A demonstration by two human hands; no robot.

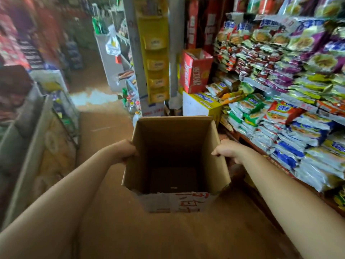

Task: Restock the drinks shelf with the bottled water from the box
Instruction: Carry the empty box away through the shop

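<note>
so your left hand (125,150) and right hand (228,150) are grasping the empty brown cardboard box (175,156) by its side walls; restocking looks done, next set it aside

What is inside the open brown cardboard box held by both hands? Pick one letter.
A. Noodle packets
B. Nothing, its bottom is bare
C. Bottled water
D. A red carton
B: the open brown cardboard box, gripped at its side walls by the left hand and right hand, shows only its bare dark bottom.
</note>
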